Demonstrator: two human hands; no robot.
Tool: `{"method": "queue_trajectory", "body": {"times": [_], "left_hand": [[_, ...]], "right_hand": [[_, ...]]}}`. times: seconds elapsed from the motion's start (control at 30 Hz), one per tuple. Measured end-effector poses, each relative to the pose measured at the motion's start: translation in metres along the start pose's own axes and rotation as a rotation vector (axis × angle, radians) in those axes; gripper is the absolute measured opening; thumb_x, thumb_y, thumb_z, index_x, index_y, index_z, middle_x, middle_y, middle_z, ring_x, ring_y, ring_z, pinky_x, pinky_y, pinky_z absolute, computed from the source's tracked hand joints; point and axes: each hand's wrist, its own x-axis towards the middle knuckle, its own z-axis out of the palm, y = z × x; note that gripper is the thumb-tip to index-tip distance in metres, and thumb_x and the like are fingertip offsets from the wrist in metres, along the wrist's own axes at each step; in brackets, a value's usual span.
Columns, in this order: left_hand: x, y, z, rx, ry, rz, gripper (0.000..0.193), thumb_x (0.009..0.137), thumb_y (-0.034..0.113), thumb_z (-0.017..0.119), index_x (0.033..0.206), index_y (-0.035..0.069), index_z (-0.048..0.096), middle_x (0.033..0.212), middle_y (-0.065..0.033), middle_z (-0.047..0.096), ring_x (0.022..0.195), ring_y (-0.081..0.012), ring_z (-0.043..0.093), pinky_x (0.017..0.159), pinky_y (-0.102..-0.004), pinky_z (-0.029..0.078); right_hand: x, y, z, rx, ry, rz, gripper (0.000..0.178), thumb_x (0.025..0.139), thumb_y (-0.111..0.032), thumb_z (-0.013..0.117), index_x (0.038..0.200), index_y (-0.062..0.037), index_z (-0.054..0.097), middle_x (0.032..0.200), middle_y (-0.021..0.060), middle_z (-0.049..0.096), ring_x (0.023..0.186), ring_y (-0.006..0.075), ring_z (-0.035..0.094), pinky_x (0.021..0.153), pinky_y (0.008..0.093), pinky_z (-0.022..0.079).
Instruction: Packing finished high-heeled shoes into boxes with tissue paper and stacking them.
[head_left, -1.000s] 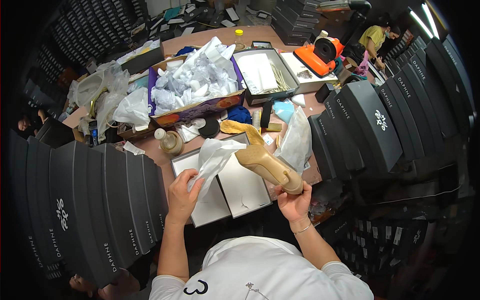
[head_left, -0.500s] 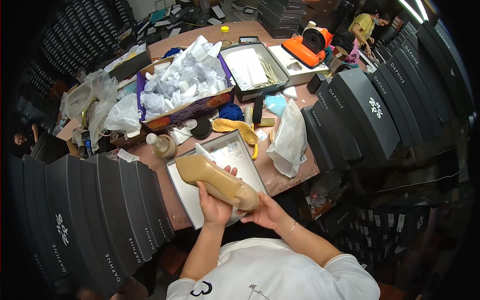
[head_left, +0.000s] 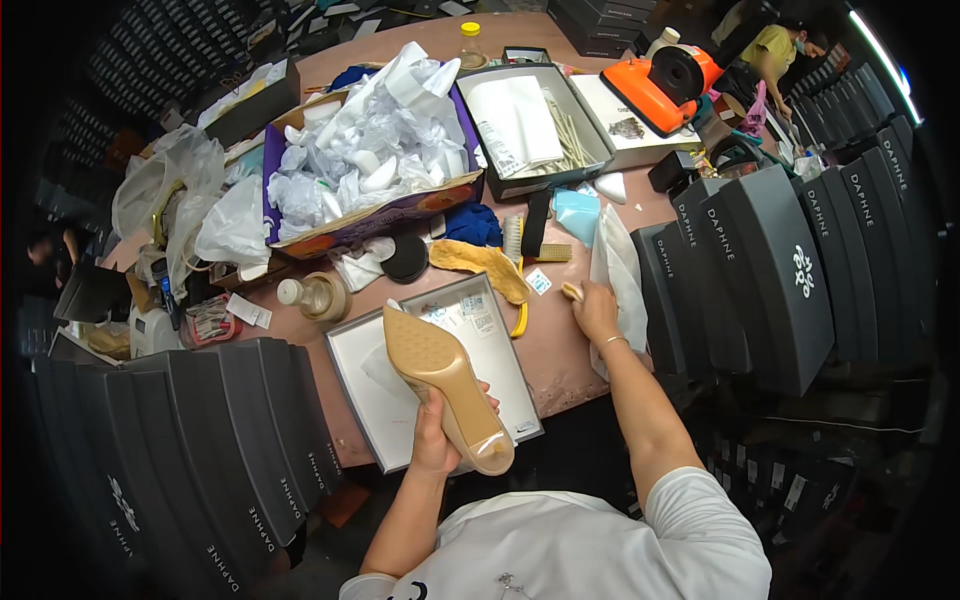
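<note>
My left hand (head_left: 434, 438) grips a beige heeled shoe (head_left: 440, 370) around its middle, with the sole turned up and the pointed toe away from me. Beneath the shoe lies an open grey box (head_left: 375, 425) with a white inside. My right hand (head_left: 598, 312) is off to the right, its fingers pinched on a small tan piece (head_left: 573, 292) whose kind I cannot make out. Just beside that hand stands a white paper bag (head_left: 620, 262). A yellow cloth (head_left: 480, 262) and a wooden brush (head_left: 513, 240) lie beyond the box.
Stacked dark shoe boxes flank me on the left (head_left: 190, 440) and right (head_left: 755, 270). A purple carton (head_left: 375, 222) of crumpled white wrapping stands at the back, beside a box of sticks (head_left: 540, 180). An orange machine (head_left: 665, 88) is farther right. Nearer is a glass jar (head_left: 315, 297).
My right hand has let go of the shoe, moved right and taken the tan piece. The shoe, now in my left hand alone, has turned so its sole shows more fully.
</note>
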Motion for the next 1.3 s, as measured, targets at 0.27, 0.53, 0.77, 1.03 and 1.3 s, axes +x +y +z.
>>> {"method": "queue_trajectory", "body": {"times": [0.27,0.53,0.77,1.03,1.3], "left_hand": [[0.012,0.013,0.003,-0.107,-0.048,-0.124,0.073,0.093,0.066,0.026,0.125,0.002,0.046,0.104,-0.0154,0.058,0.092,-0.0276,0.063,0.081,-0.0423,0.053],[-0.007,0.026,-0.015,-0.104,-0.196,-0.246,0.072,0.094,0.065,0.024,0.121,0.004,0.050,0.099,-0.0140,0.060,0.086,-0.0245,0.064,0.075,-0.0374,0.054],[-0.040,0.004,-0.013,-0.052,-0.061,-0.302,0.064,0.096,0.060,0.028,0.127,0.008,0.046,0.105,-0.0100,0.060,0.083,-0.0195,0.065,0.076,-0.0320,0.055],[-0.046,0.002,-0.026,0.049,-0.078,-0.259,0.067,0.095,0.062,0.026,0.131,0.008,0.044,0.110,-0.0093,0.059,0.094,-0.0178,0.063,0.077,-0.0307,0.056],[-0.044,0.002,-0.034,0.068,-0.074,-0.289,0.067,0.096,0.060,0.026,0.132,0.007,0.043,0.116,-0.0107,0.057,0.105,-0.0184,0.059,0.085,-0.0325,0.053]], "right_hand": [[-0.072,-0.089,-0.089,1.604,-0.345,0.243,0.023,0.095,-0.019,0.052,0.102,0.0018,0.059,0.090,0.0091,0.065,0.073,0.0167,0.064,0.067,0.0281,0.052],[-0.167,-0.180,-0.120,0.737,-0.168,-0.508,0.032,0.076,0.004,0.062,0.106,-0.0024,0.064,0.103,0.0120,0.060,0.093,0.0245,0.062,0.080,0.0320,0.050],[-0.192,-0.199,-0.078,0.386,0.032,-0.764,0.038,0.068,0.005,0.066,0.104,-0.0067,0.066,0.097,0.0130,0.061,0.083,0.0316,0.063,0.073,0.0374,0.052],[-0.215,-0.206,-0.082,0.418,-0.192,-0.821,0.033,0.069,0.001,0.064,0.100,-0.0101,0.065,0.096,0.0083,0.061,0.084,0.0284,0.063,0.070,0.0364,0.053],[-0.215,-0.203,-0.084,0.524,-0.294,-0.804,0.035,0.070,0.004,0.061,0.102,-0.0089,0.066,0.097,0.0092,0.062,0.088,0.0293,0.064,0.073,0.0353,0.053]]}}
